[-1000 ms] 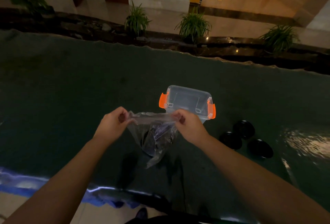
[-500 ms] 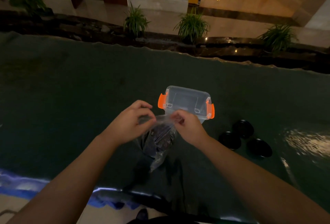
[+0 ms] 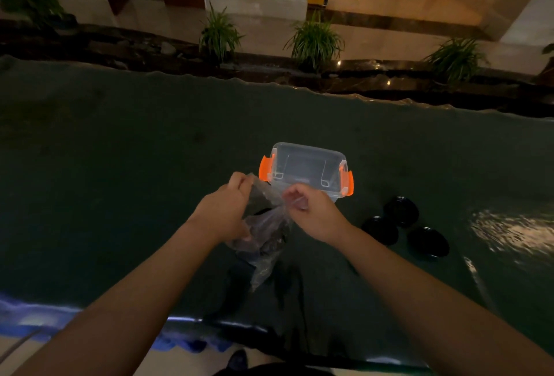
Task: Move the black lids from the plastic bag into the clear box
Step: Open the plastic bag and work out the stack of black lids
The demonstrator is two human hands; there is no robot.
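A clear plastic bag [image 3: 266, 235] hangs above the dark table, with dark lids showing dimly through it. My left hand [image 3: 226, 208] reaches into the bag's mouth, its fingers curled over the rim. My right hand [image 3: 311, 211] pinches the bag's other edge and holds it up. Just behind both hands stands the clear box [image 3: 307, 167] with orange latches [image 3: 266, 168]; its top looks open and I see no lids inside. Three black lids [image 3: 401, 211] [image 3: 380, 229] [image 3: 427, 242] lie on the table to the right of my right hand.
The dark green table cover [image 3: 120, 166] stretches wide to the left and behind the box. A bright wet-looking glare [image 3: 509, 229] sits at the right. The table's front edge [image 3: 209, 320] runs below my forearms. Potted plants [image 3: 314, 40] line the far side.
My left hand has let go of the bag's left edge, moved right and gone into the bag's mouth. The bag's top, stretched wide before, is now bunched between my hands.
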